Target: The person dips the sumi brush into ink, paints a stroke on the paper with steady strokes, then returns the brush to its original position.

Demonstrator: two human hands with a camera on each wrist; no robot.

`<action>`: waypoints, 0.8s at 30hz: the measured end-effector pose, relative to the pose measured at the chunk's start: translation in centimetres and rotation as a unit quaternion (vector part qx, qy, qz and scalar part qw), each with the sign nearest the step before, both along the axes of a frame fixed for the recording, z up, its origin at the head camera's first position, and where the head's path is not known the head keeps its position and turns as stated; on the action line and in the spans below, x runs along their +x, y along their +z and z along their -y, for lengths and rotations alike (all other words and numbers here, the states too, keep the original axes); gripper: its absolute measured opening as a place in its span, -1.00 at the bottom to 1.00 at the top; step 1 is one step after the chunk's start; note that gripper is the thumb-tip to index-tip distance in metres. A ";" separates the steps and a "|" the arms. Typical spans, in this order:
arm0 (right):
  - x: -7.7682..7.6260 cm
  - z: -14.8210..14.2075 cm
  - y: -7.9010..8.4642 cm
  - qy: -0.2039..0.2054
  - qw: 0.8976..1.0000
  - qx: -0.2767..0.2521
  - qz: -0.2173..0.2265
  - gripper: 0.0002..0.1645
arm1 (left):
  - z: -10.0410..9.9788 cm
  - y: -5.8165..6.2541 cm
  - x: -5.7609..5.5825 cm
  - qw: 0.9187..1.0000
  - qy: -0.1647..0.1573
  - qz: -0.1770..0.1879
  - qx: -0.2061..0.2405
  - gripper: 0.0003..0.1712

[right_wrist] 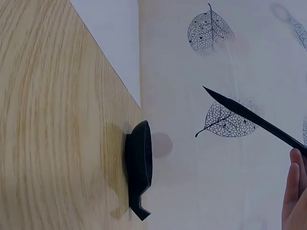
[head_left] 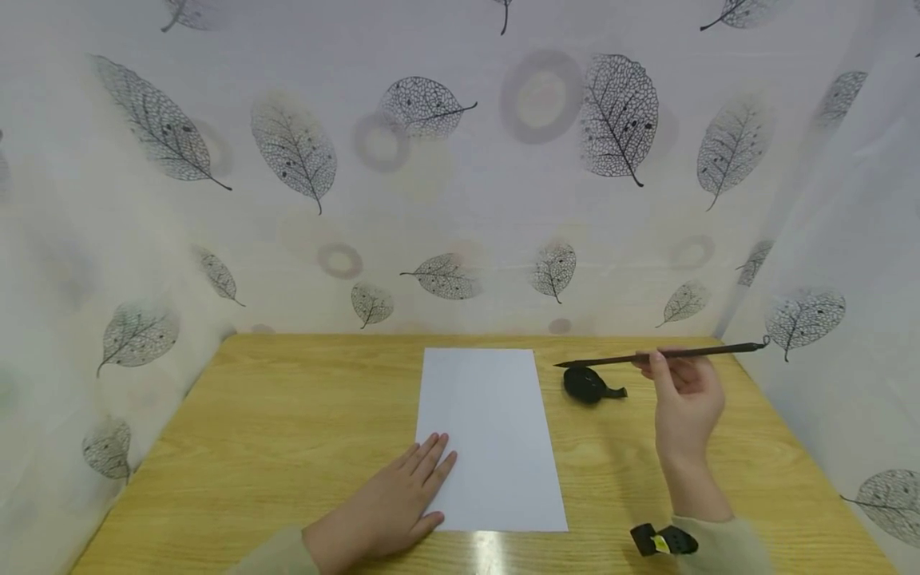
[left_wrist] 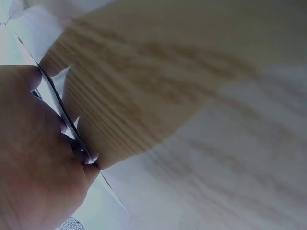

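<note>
Left hand (head_left: 391, 503) lies palm down, fingers straight across the left side of the paper (head_left: 492, 447), grasping nothing. Beyond them to the right, the raised right hand (head_left: 686, 399) pinches a brush (head_left: 719, 350) mid-handle, its tip leftward, apart from the black dish (head_left: 584, 385) left of those fingers on the tabletop (head_left: 302, 415). Readying the brush seems the step in hand; the next move probably calls for careful tip control.

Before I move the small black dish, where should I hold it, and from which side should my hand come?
I would pinch the short handle of the black dish, coming from the right: it sticks out that way, and its end bends up from the table. The right hand holds the brush, so perhaps put that down first.
</note>
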State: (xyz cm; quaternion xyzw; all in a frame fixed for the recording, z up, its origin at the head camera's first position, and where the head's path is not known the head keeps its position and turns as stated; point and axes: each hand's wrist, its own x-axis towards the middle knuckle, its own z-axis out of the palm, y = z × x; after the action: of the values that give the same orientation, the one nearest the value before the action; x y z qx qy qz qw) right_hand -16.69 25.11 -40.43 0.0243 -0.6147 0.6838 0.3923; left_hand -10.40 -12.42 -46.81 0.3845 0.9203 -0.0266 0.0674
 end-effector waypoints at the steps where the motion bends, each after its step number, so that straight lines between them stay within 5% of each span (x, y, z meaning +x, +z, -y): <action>1: 0.0 0.2 0.0 0.002 1.000 -0.001 0.000 -0.91 | 0.0 0.0 0.0 1.000 0.000 0.001 -0.001 -0.16; 7: -0.3 1.3 -0.1 0.022 1.000 -0.012 -0.011 -0.82 | 0.0 0.1 -0.1 1.000 0.003 0.011 0.002 -0.15; 24: -0.7 4.1 -0.6 0.042 0.999 -0.013 0.007 -0.96 | -0.1 -0.1 0.1 1.000 0.003 0.009 -0.005 -0.14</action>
State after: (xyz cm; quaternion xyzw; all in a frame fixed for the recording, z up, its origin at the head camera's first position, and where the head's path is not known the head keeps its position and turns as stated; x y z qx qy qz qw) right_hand -17.38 21.04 -41.07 0.0400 -0.6072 0.7074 0.3596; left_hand -10.30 -12.36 -46.87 0.3817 0.9206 -0.0279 0.0775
